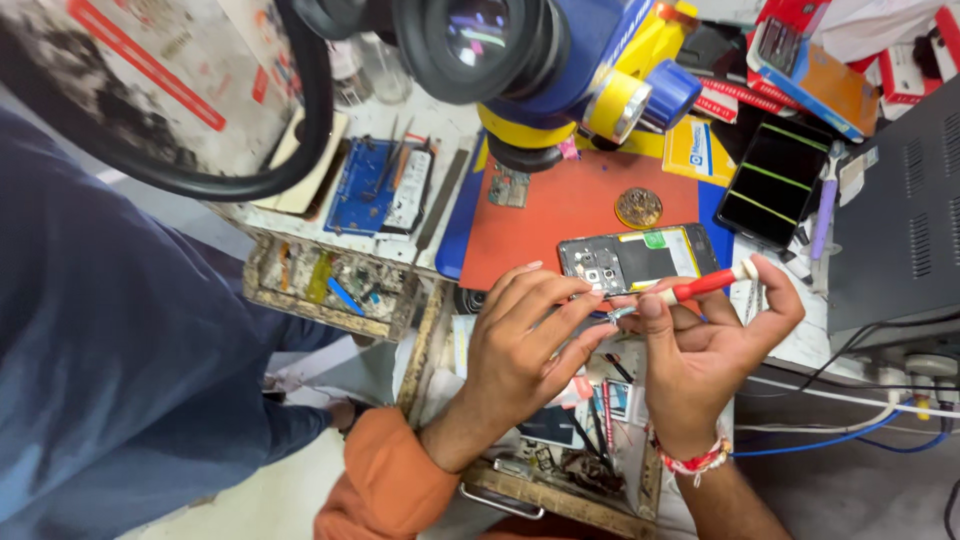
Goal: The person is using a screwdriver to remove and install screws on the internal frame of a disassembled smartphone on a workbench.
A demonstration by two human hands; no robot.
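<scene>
Right hand (700, 345) grips a red-handled, white-capped screwdriver (705, 284), long axis pointing left toward the left hand (525, 335), which pinches a small part; the opened black smartphone (635, 260) lies just beyond both hands.

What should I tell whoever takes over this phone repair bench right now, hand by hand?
Right hand: holding a small red-handled screwdriver, its tip pointing left toward the left fingers.
Left hand: fingertips pinched at the screwdriver tip; whatever they hold is too small to tell.
Opened phone: back cover off, insides showing, lying on the red mat just beyond the hands, under the microscope.
A second phone lies screen-up to the right; a round brass-coloured piece sits on the mat.
Done: phone back is off. Left: phone not yet closed; which screws are out cannot be told.
</scene>
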